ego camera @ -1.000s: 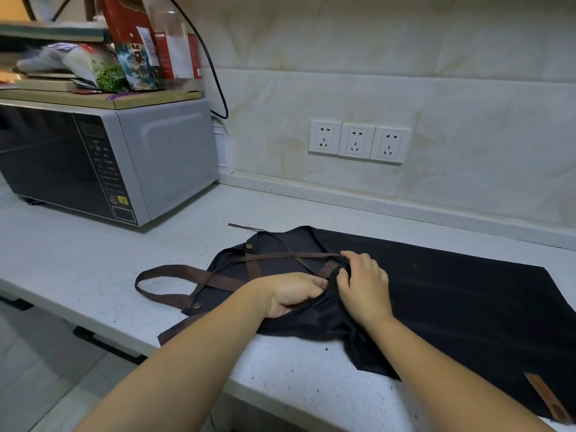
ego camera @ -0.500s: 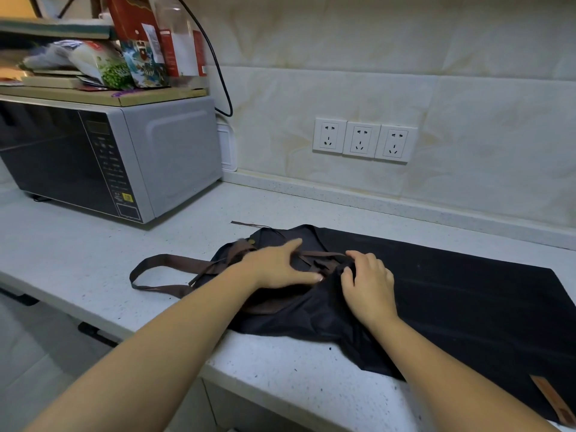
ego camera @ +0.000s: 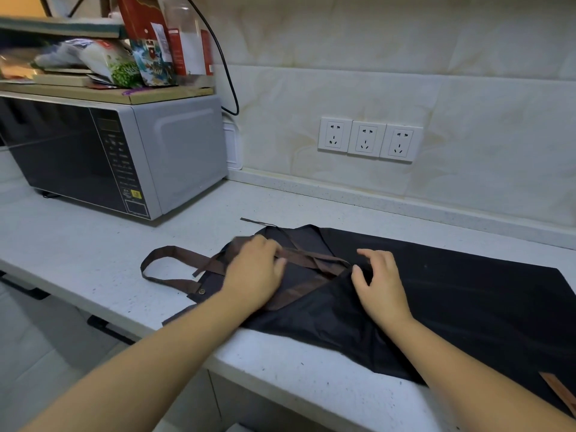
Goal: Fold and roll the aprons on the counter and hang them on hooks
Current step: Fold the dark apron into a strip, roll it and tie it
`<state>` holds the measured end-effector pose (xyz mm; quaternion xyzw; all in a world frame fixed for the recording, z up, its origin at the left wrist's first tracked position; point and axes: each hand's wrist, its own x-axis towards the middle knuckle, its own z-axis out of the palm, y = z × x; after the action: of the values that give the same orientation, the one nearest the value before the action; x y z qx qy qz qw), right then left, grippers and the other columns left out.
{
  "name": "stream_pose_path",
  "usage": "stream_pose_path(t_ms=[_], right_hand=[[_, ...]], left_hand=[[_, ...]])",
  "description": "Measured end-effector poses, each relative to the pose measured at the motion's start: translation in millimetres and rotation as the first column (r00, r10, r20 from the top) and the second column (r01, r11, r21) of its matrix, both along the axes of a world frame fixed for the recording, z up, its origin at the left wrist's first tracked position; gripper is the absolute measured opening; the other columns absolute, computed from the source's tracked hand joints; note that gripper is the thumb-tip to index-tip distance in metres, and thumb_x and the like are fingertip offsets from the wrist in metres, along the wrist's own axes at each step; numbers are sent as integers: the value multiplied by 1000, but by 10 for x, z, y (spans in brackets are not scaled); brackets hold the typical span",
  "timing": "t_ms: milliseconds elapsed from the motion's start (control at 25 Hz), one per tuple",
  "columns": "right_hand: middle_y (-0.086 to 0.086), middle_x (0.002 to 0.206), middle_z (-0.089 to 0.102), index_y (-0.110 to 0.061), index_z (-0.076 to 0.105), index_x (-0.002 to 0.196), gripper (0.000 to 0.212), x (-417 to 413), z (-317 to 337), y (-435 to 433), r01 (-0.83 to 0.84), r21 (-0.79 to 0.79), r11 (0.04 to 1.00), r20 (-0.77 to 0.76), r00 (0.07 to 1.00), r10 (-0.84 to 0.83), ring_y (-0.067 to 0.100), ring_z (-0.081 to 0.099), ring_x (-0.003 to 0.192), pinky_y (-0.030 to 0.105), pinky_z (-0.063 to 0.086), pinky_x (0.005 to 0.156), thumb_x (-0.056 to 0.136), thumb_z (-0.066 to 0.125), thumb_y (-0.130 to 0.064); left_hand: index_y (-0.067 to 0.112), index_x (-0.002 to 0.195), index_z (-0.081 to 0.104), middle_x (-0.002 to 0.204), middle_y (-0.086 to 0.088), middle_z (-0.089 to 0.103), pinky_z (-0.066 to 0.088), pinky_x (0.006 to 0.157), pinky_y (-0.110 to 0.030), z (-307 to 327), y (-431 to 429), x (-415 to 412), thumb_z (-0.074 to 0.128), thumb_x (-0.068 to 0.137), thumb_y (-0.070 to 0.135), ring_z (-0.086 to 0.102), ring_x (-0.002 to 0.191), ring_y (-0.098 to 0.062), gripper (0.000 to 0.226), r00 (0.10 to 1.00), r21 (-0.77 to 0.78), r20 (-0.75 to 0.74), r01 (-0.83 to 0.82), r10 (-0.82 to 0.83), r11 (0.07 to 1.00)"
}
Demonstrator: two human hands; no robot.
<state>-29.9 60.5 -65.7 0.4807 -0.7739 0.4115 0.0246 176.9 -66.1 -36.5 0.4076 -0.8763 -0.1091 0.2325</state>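
Apron (ego camera: 452, 294) lies on counter (ego camera: 103, 260) beneath left hand (ego camera: 254, 277) and right hand (ego camera: 378, 286).

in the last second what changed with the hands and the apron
The left hand let go of the bunched cloth and slid left, away from the right hand, to press flat on the brown straps. The right hand stayed at the fold, its grip looser; whether it still pinches cloth is unclear. The rest of the apron lies as before.
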Motion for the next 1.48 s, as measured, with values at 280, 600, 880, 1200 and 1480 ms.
stream_pose_path(t_ms=[280, 600, 880, 1200, 1480], right_hand=[[4, 129, 49, -18, 51, 131, 35, 14, -55, 93, 92, 277, 956, -175, 984, -44, 22, 45, 118, 33, 35, 103, 98, 44, -27], [0, 132, 47, -20, 46, 136, 39, -1, -42, 148, 61, 320, 945, -215, 977, 10, 20, 44, 121, 35, 33, 107, 99, 41, -32], [-2, 143, 43, -32, 43, 140, 46, -71, -14, 217, 78, 503, 861, -292, 953, 84, 23, 34, 135, 45, 23, 115, 99, 33, -50], [-2, 162, -10, -52, -2, 148, 76, 58, 70, 424, 152, 759, 633, -179, 984, -22, 35, -16, 146, 72, -5, 107, 80, 11, -84], [1, 162, 8, -49, 23, 146, 55, 204, 39, 449, 221, 623, 750, -262, 963, -65, 30, -1, 148, 67, 0, 112, 94, 21, -65]], left_hand=[[16, 107, 74, 108, -2, 74, 50, 101, -37, 203, 529, -141, 56, 95, 44, 68, 105, -20, 35, 970, 924, -185, 227, -159, 308], [14, 100, 70, 98, 0, 74, 54, 92, -36, 104, 554, -183, 74, 86, 27, 70, 93, -19, 20, 893, 809, -146, 356, -427, 468], [23, 73, 47, 68, 8, 47, 37, 64, -30, 37, 483, 242, 52, 92, 56, 51, 71, -13, 38, 918, 231, 341, 126, -202, 965], [48, 148, 19, 160, 8, 19, 22, 113, -49, -241, 298, 678, 32, 84, 79, 24, 144, -24, 72, 922, 296, 385, -90, -33, 951], [14, 126, 61, 133, -8, 59, 41, 98, -35, 309, 87, 272, 45, 97, 47, 53, 122, -28, 47, 835, 207, 551, -151, 13, 967]])
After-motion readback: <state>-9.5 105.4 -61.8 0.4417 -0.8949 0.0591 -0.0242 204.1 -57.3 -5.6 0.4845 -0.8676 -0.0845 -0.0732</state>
